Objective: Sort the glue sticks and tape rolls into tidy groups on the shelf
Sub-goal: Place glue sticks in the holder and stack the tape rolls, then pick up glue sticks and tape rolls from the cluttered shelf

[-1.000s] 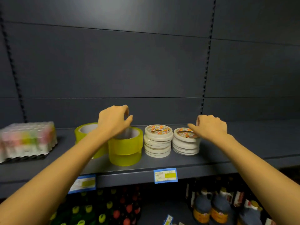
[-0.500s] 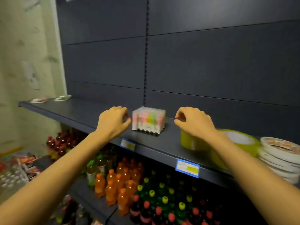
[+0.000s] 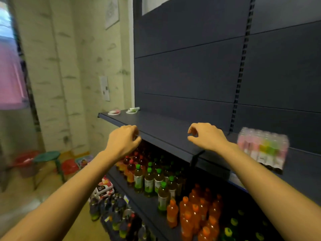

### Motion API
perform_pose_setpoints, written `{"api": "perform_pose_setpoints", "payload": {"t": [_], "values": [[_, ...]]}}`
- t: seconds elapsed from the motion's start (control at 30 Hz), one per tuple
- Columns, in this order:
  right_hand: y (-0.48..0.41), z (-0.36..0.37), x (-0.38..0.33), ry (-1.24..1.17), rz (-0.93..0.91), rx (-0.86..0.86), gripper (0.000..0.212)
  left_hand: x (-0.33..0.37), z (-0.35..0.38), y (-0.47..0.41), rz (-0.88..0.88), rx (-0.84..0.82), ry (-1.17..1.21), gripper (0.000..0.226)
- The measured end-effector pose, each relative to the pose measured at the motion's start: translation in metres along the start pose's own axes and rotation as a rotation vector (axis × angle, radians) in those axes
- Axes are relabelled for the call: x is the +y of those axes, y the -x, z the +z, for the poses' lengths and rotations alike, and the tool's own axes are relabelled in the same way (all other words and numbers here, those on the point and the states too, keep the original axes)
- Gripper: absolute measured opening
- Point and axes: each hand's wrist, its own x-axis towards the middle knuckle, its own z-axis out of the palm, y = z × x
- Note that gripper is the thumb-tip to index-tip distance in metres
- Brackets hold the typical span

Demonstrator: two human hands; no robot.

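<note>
A shrink-wrapped pack of pastel glue sticks (image 3: pixel 263 148) stands on the dark shelf (image 3: pixel 166 129) at the right. Two small flat tape items lie at the shelf's far left end, one pinkish (image 3: pixel 114 112) and one greenish (image 3: pixel 132 110). My left hand (image 3: pixel 122 141) hovers at the shelf's front edge with loosely curled fingers, holding nothing. My right hand (image 3: pixel 205 136) hangs over the shelf, left of the glue pack, fingers loosely curled and empty. The yellow and white tape rolls are out of view.
Below the shelf, rows of drink bottles (image 3: pixel 156 181) with green and orange caps fill the lower shelves. A green stool (image 3: pixel 46 157) and red baskets (image 3: pixel 69 166) stand on the floor at the left, by a papered wall.
My view has swung left along the shelf: the yellow and white tape rolls have left the frame and the glue pack has shifted to the right. Both hands stay raised and empty.
</note>
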Motion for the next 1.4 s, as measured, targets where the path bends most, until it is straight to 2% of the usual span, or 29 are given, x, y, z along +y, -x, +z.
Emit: {"api": "perform_pose_setpoints", "payload": {"t": [0.4, 0.63, 0.9, 1.27, 1.4], "values": [[-0.153, 0.088, -0.115, -0.067, -0.025, -0.111, 0.026, -0.166, 0.036, -0.045, -0.078, -0.051, 0.014, 0.024], [-0.244, 0.139, -0.15, -0.045, -0.038, -0.146, 0.025, -0.244, 0.077, -0.083, -0.147, -0.054, 0.032, 0.024], [-0.378, 0.191, -0.175, -0.068, -0.011, -0.163, 0.021, -0.33, 0.131, -0.176, -0.154, -0.069, 0.019, 0.023], [-0.514, 0.271, -0.234, -0.262, 0.042, -0.191, 0.022, -0.437, 0.197, -0.259, -0.198, -0.092, 0.059, 0.023], [-0.559, 0.297, -0.252, -0.383, 0.096, -0.115, 0.029, -0.471, 0.226, -0.285, -0.161, -0.1, 0.085, 0.02]]}}
